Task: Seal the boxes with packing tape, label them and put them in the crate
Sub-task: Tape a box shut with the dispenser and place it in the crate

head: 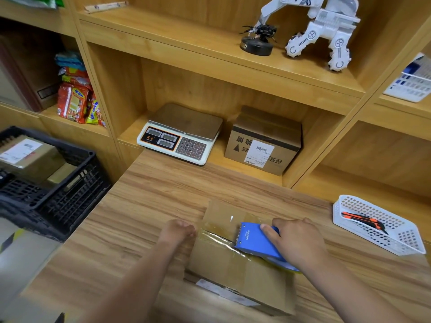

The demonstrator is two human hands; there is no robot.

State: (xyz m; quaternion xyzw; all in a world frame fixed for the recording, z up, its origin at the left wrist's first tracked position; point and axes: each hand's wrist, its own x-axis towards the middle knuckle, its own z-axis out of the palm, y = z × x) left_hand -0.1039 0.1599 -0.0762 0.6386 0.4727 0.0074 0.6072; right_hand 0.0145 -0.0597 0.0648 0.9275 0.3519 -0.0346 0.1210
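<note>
Packing station, one item in work.

- Brown cardboard box (240, 271): lies on the wood-grain bench (140, 206), under both hands, flaps closed.
- Left hand (178, 231): fingers curled down over the box's left top edge, gripping it at the tape's end.
- Clear packing tape (214, 237): a glossy strip across the box top, running from the left hand to the dispenser.
- Right hand (296, 241): wrapped round the blue tape dispenser (256, 241), whose toothed edge rests on the box top.
- White plastic mesh basket (377, 229): on the bench, right of the right hand and apart from it; holds an orange-and-black utility knife (363, 221).
- Black plastic crate (53, 183): left of the left hand, off the bench edge; holds a labelled taped carton (28, 155).
- White electronic scale (182, 134): in the shelf recess beyond the left hand.
- Labelled shelf carton (263, 143): beside the scale, beyond the right hand.
- White toy robot (321, 31): upper shelf, farthest back.
</note>
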